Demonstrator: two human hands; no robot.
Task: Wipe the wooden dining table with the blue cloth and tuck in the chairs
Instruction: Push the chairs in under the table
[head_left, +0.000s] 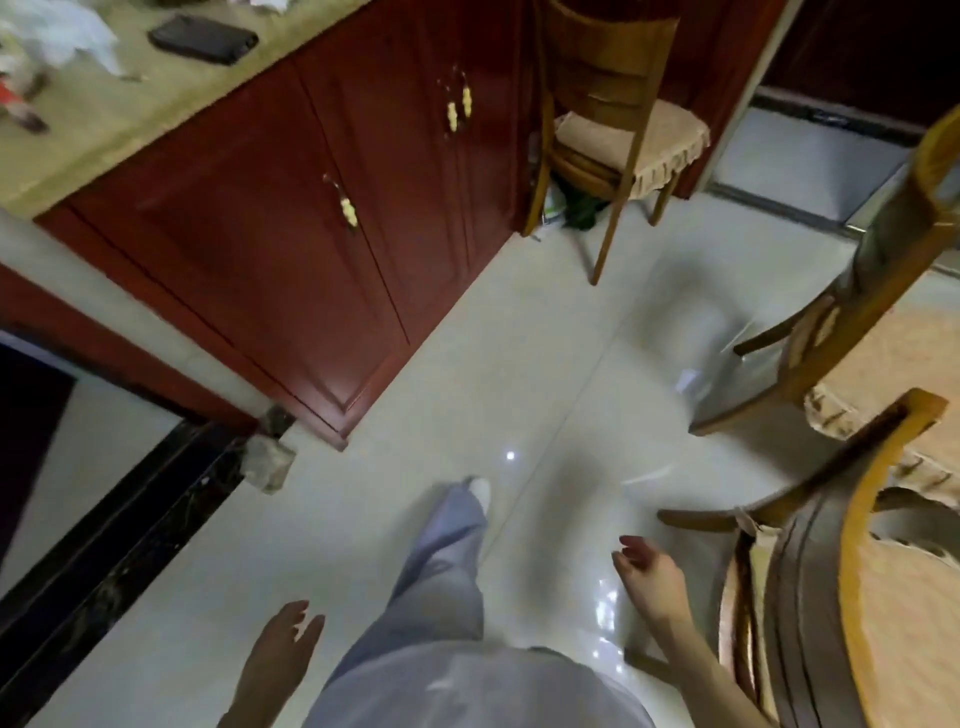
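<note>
Left hand (283, 631) and right hand (647, 569) both loosely open, empty. Blue cloth not in view. Near chair (849, 561) just right of right hand. Far chair (618, 104) well ahead, likely not yet tucked. Wiping: cannot tell.

Glossy pale tile floor (519, 322); glossy red wood cabinet (291, 218) at 11 o'clock; wooden chairs (613, 78) with beige cloth seat covers (670, 130); matt beige countertop (130, 119).

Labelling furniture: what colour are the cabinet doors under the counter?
Dark reddish-brown cabinet doors with gold-toned handles, clearest in the head view.
</note>
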